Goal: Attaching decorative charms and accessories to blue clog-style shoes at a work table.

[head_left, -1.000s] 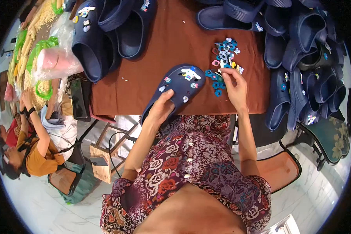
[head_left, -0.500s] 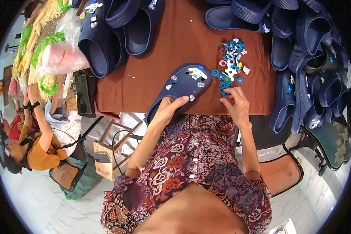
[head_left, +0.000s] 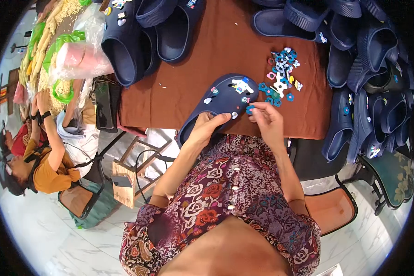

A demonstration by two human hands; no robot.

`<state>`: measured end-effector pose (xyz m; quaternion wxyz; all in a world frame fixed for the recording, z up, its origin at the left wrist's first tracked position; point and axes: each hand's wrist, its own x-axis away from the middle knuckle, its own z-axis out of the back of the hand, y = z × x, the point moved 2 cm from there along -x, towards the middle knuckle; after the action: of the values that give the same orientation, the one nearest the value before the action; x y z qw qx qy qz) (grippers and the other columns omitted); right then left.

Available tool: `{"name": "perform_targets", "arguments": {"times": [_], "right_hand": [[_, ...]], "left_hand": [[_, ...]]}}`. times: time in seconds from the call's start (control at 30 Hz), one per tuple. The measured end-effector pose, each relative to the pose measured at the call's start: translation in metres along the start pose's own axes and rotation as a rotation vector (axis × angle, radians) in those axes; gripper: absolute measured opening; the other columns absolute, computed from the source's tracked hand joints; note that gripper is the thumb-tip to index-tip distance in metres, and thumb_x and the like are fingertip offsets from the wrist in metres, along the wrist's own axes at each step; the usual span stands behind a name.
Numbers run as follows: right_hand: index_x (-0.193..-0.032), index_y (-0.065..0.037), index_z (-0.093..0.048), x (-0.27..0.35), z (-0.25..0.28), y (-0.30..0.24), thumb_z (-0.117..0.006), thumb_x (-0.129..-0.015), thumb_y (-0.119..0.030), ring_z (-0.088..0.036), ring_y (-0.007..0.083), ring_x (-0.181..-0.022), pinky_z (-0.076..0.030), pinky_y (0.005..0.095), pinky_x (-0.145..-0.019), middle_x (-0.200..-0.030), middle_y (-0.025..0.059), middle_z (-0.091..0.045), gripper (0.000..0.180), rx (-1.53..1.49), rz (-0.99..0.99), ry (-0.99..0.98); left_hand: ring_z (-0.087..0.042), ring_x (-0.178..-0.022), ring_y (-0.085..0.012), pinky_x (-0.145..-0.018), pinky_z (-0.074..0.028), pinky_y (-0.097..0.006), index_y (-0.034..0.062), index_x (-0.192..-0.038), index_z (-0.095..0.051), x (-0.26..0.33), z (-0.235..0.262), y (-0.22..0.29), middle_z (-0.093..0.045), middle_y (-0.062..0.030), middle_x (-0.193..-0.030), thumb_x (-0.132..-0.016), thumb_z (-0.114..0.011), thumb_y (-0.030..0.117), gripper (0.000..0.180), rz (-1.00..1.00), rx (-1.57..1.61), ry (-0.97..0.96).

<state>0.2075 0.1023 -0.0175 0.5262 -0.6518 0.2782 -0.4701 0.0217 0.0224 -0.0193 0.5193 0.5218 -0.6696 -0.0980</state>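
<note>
A navy clog point(head_left: 221, 99) lies tilted at the table's near edge, its toe pointing away to the right. My left hand point(head_left: 206, 129) grips it at the foot opening, thumb on top and the other fingers hidden inside or beneath. Several charms sit on its upper: a white character figure point(head_left: 242, 85), swirl discs and pale hearts. Between the fingertips of my right hand point(head_left: 267, 120) is a blue flower charm point(head_left: 250, 110), close beside the clog's right side. Just beyond that hand lies a loose pile of charms point(head_left: 280, 78), mostly blue flowers with white, pink and yellow pieces.
Navy clogs point(head_left: 361, 50) are heaped along the table's right side, and more clogs point(head_left: 138, 41) stand at the far left. Brown cloth point(head_left: 202, 60) covers the table. A wrapped pink roll point(head_left: 76, 57) and a phone point(head_left: 105, 110) lie leftward. Another person point(head_left: 50, 156) works at the left.
My right hand has moved left from the charm pile toward the clog, now with a blue flower charm in its fingertips. My left hand keeps its hold on the clog.
</note>
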Motion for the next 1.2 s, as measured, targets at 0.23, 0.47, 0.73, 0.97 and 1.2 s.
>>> {"name": "perform_targets", "arguments": {"times": [0.23,0.47,0.73,0.97,1.2], "right_hand": [[-0.109,0.003,-0.064,-0.007,-0.019,-0.001,-0.065,-0.094,-0.004,-0.062,0.0067,-0.085,-0.052,0.022,-0.075,-0.092,0.0036,-0.067,0.017,-0.049,-0.003,-0.066],[-0.106,0.002,-0.064,-0.01,-0.017,0.0,-0.068,-0.091,-0.004,-0.061,0.0058,-0.08,-0.051,0.0208,-0.074,-0.089,0.0022,-0.066,0.017,-0.008,-0.016,-0.058],[-0.096,-0.001,-0.061,-0.012,-0.015,0.0,-0.071,-0.09,-0.011,-0.066,0.0119,-0.071,-0.054,0.0239,-0.063,-0.086,0.007,-0.068,0.016,-0.102,-0.212,-0.087],[-0.095,-0.003,-0.059,-0.013,-0.016,-0.005,-0.073,-0.089,-0.016,-0.066,0.0117,-0.07,-0.053,0.0228,-0.061,-0.084,0.0062,-0.067,0.02,-0.141,-0.27,-0.106],[-0.092,-0.003,-0.059,-0.014,-0.019,0.006,-0.073,-0.089,-0.012,-0.065,0.0096,-0.071,-0.052,0.0219,-0.062,-0.083,0.005,-0.066,0.017,-0.128,-0.199,-0.048]], "left_hand": [[-0.061,-0.081,-0.0093,-0.073,-0.048,-0.025,-0.0093,-0.099,-0.068,0.0,0.004,-0.008,-0.069,-0.0078,-0.094,-0.082,-0.074,0.018,0.033,0.014,-0.1,0.065],[-0.06,-0.08,-0.008,-0.072,-0.047,-0.023,-0.0071,-0.094,-0.069,0.003,0.001,-0.007,-0.068,-0.0056,-0.089,-0.082,-0.074,0.018,0.028,0.007,-0.081,0.062],[-0.063,-0.081,-0.0109,-0.077,-0.05,-0.027,-0.0076,-0.097,-0.067,0.007,-0.003,-0.006,-0.069,-0.0076,-0.093,-0.082,-0.074,0.014,0.027,0.003,-0.059,0.067],[-0.058,-0.077,-0.0067,-0.068,-0.046,-0.024,-0.0061,-0.098,-0.066,0.003,0.002,-0.016,-0.066,-0.0036,-0.089,-0.083,-0.076,0.017,0.029,0.01,-0.051,0.073],[-0.059,-0.079,-0.0078,-0.07,-0.047,-0.025,-0.0065,-0.103,-0.065,0.001,0.003,-0.02,-0.066,-0.0042,-0.091,-0.083,-0.075,0.016,0.031,-0.02,-0.048,0.031]]}}
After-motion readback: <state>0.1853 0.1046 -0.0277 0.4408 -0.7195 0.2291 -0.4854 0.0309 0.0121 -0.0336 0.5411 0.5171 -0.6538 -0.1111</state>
